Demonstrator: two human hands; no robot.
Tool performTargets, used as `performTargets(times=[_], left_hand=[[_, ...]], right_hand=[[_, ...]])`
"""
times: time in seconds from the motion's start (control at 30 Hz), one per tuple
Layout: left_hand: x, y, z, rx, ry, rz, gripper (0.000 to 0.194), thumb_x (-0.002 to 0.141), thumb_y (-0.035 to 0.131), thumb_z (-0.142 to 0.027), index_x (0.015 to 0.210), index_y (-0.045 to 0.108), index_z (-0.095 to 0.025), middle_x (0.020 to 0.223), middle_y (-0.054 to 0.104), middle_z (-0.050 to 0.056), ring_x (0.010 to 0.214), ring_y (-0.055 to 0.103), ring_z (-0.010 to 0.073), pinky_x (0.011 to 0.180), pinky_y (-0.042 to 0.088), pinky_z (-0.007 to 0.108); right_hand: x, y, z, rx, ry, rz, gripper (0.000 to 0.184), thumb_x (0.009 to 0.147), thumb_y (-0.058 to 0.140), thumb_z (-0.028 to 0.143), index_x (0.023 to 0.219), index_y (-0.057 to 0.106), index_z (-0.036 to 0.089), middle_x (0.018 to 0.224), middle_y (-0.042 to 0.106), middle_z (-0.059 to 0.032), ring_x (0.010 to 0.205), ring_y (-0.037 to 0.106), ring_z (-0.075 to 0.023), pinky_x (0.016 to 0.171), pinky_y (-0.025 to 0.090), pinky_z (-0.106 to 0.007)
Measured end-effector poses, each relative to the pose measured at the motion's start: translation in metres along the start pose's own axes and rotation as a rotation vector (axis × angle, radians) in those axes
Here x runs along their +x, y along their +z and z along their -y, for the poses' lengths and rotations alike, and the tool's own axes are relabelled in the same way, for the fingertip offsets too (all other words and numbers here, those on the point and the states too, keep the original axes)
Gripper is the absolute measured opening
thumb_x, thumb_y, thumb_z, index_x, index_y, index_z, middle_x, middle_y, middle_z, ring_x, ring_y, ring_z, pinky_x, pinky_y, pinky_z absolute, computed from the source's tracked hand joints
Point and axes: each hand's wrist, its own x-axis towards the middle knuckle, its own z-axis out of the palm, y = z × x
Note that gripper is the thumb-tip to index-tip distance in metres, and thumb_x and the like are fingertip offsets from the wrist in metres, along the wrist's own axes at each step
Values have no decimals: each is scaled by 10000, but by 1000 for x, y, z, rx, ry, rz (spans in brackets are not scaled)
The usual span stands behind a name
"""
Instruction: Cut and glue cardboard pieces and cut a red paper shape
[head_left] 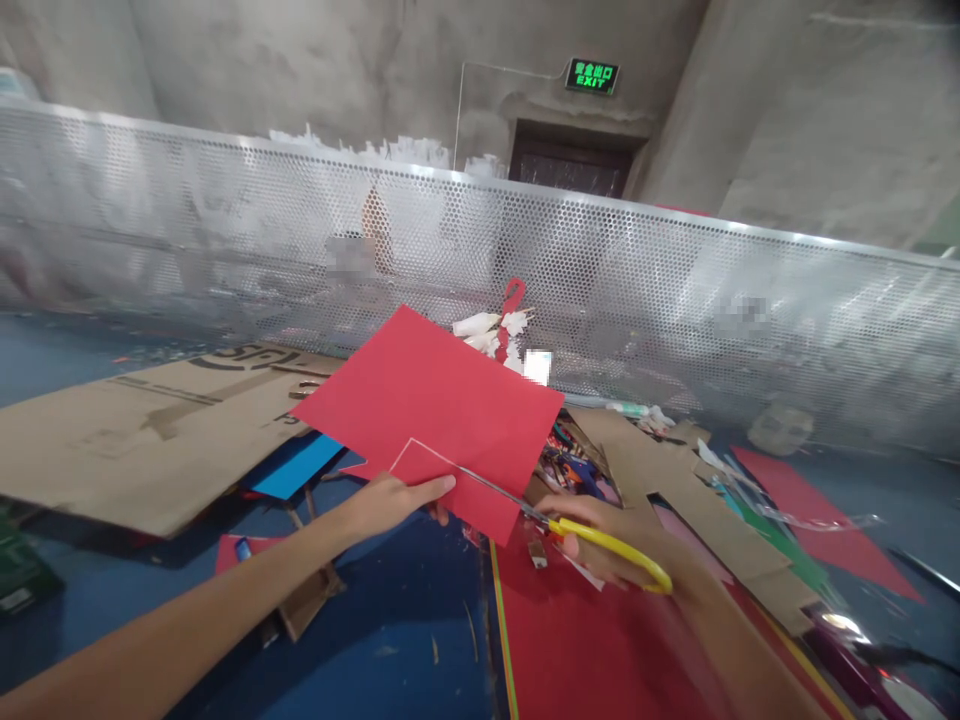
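Observation:
A large red sheet of paper point(435, 385) is held up in front of me, with a pale outline drawn near its lower edge. My left hand point(401, 505) pinches that lower edge, thumb on top and fingers beneath. In my right hand point(600, 540) is a pair of scissors point(611, 552) with yellow handles. One blade lies across the face of the sheet, along the drawn line, its tip near my left thumb; the other blade is hidden behind the paper. My right fingers are wrapped about the handles.
Flattened cardboard point(172, 440) and a blue sheet point(296, 468) lie on the left. More red sheets point(585, 640) are stacked below my right hand. Cardboard strips point(720, 510), a green sheet point(787, 550) and clutter lie right. A perforated metal panel point(225, 210) stands behind, with white flowers point(480, 325) before it.

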Motion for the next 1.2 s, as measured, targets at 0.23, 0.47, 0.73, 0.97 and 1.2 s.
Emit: performTargets(times=[0.23,0.47,0.73,0.97,1.2], left_hand=[[0,0,3,-29,-28,3,484,858,574,-656,665,735,-241,756,780,22,816,730,236,871,537,334],[-7,3,-6,-28,-95,5,495,858,574,-659,651,758,-248,795,796,19,872,728,242,941,520,351],[-8,4,-6,-86,-70,27,444,879,597,-600,654,760,-254,773,785,19,847,720,232,906,520,334],[-3,5,2,-115,-36,35,451,864,629,-595,690,763,-201,759,775,60,803,721,237,859,542,350],[0,-3,9,-163,-7,42,507,891,592,-629,717,773,-188,798,793,74,827,727,236,887,546,340]], right_hand=[[-1,0,-4,-87,-43,-20,532,934,582,640,1236,620,204,707,550,27,438,462,-79,412,383,-200],[5,2,-18,-97,-118,-21,688,897,534,776,1297,584,218,1013,623,-55,534,507,-83,453,442,-213],[8,2,-17,-10,-35,-13,666,853,631,755,1246,610,218,772,576,26,464,451,-71,433,395,-206],[6,3,-10,29,-5,-9,610,859,687,676,1231,610,200,733,534,53,399,391,-40,378,347,-189],[4,-3,-14,-79,-101,-62,452,903,684,572,1175,690,212,837,652,-29,645,559,-149,567,454,-246]])
